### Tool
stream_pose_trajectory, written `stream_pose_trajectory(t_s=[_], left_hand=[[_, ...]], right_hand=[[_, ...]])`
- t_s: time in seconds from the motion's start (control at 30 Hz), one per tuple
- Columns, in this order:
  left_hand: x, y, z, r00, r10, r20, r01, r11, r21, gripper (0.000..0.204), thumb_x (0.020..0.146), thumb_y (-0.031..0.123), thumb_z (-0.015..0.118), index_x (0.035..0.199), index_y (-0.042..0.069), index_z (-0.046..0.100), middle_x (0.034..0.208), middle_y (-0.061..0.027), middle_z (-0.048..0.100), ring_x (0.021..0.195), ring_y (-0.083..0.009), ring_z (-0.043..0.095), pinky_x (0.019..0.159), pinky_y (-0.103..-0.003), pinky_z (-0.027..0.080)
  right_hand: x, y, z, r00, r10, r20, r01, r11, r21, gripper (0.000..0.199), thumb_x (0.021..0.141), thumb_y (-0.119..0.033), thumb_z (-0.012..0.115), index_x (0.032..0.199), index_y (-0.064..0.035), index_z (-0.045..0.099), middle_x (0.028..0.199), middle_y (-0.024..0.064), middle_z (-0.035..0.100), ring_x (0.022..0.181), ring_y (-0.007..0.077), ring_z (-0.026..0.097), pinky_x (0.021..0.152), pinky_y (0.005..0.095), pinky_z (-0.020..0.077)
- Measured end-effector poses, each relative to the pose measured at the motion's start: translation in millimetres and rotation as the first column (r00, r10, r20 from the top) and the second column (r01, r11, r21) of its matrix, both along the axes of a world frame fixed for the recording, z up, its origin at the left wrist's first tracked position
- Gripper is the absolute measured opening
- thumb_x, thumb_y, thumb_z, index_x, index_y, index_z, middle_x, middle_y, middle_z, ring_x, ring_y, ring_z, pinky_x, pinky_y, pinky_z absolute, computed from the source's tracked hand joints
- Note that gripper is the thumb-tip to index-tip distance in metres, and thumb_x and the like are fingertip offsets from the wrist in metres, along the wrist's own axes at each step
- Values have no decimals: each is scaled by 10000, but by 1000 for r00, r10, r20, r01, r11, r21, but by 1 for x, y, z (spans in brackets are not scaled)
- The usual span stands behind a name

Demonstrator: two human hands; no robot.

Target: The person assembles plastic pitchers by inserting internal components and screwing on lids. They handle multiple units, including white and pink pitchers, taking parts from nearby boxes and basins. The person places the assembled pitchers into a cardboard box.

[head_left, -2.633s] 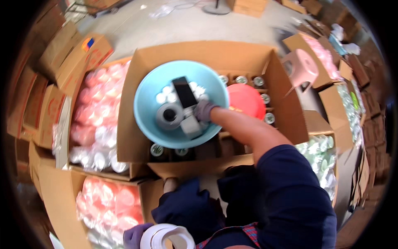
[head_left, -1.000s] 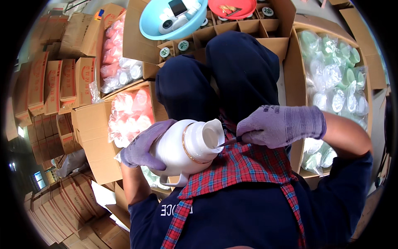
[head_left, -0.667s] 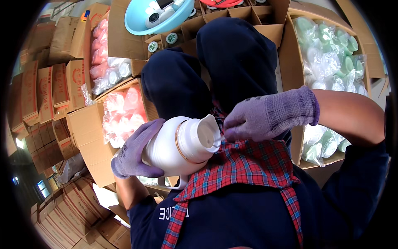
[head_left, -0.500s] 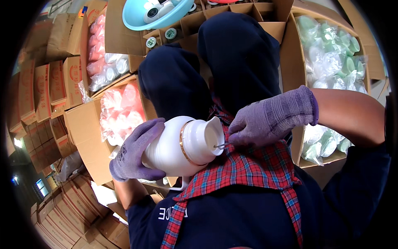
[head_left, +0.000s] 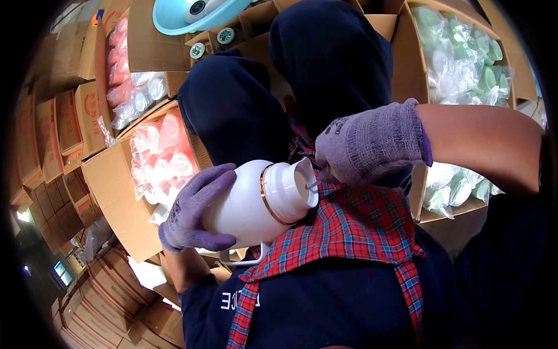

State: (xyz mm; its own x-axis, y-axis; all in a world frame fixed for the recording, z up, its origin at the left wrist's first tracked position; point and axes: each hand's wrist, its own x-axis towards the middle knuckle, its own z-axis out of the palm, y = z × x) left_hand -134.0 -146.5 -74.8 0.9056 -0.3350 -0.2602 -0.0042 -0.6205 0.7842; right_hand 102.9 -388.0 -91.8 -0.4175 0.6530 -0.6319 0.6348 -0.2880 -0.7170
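A white thermos jug [head_left: 247, 200] with a gold ring round its neck lies on its side across my lap, its spout end toward the right. My left hand [head_left: 199, 210], in a purple knit glove, wraps round the jug's body near its base. The jug's white handle [head_left: 253, 257] hangs on the side nearest my chest. My gloved right hand [head_left: 366, 145] is closed just right of the spout, pinching a thin metal rod [head_left: 313, 185] whose tip reaches the jug's mouth. The rod's other end is hidden in my fingers.
Open cartons hold bagged pink cups [head_left: 165, 151] at left and bagged pale green cups [head_left: 465, 64] at right. A light blue basin [head_left: 197, 23] sits on a divided carton beyond my knees. Stacked brown cartons [head_left: 99, 296] stand at far left.
My right hand has shifted slightly up and left, its wrist turning. The jug has moved slightly right in my left hand's grip. The surroundings slid up and left in the view.
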Motion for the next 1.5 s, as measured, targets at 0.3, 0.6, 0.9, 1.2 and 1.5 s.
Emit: stream_pose_trajectory(t_s=[0.3, 0.6, 0.9, 1.2, 1.5], left_hand=[[-5, 7, -16, 989, 55, -137, -68, 993, -95, 1014, 577, 415, 885, 1404, -32, 506, 1395, -248, 525, 1238, -395, 560, 1041, -446, 444], [-25, 20, -49, 864, 206, -460, -372, 876, -307, 1117, 535, 380, 874, 1449, -68, 413, 1378, -155, 564, 1264, -246, 545, 1075, -378, 407], [-28, 22, -58, 819, 12, -574, -442, 651, -617, 1263, 620, 490, 920, 1523, -94, 259, 1517, -202, 419, 1387, -274, 428, 1152, -386, 313], [-17, 5, -20, 793, 244, -559, -576, 602, -553, 1128, 673, 420, 896, 1491, -105, 324, 1481, -240, 455, 1400, -310, 426, 1161, -411, 307], [-29, 16, 13, 875, 395, -281, -461, 857, -230, 580, 770, 192, 653, 1271, -95, 596, 1166, -184, 692, 1042, -267, 681, 955, -351, 505]], right_hand=[[-3, 12, 27, 951, -25, 309, -45, 976, 215, 212, 861, -193, 724, 1006, -43, 760, 907, 132, 738, 843, 277, 718, 734, 394, 583], [-12, 25, 26, 831, -1, 557, -252, 891, 378, 170, 813, -205, 773, 918, -73, 762, 798, 87, 726, 727, 211, 722, 637, 345, 588], [-7, -2, 27, 953, -145, 268, -44, 804, 594, 203, 931, -247, 656, 1013, -65, 695, 873, 92, 728, 751, 215, 723, 688, 330, 589], [-31, -14, 8, 931, -360, 54, 321, 882, 345, 285, 981, -312, 593, 1040, -46, 679, 911, 140, 720, 839, 286, 722, 779, 402, 574], [-38, -25, 19, 891, -444, -90, 453, 867, 206, 336, 1008, -332, 559, 1007, -19, 681, 859, 158, 691, 837, 287, 698, 806, 406, 536]])
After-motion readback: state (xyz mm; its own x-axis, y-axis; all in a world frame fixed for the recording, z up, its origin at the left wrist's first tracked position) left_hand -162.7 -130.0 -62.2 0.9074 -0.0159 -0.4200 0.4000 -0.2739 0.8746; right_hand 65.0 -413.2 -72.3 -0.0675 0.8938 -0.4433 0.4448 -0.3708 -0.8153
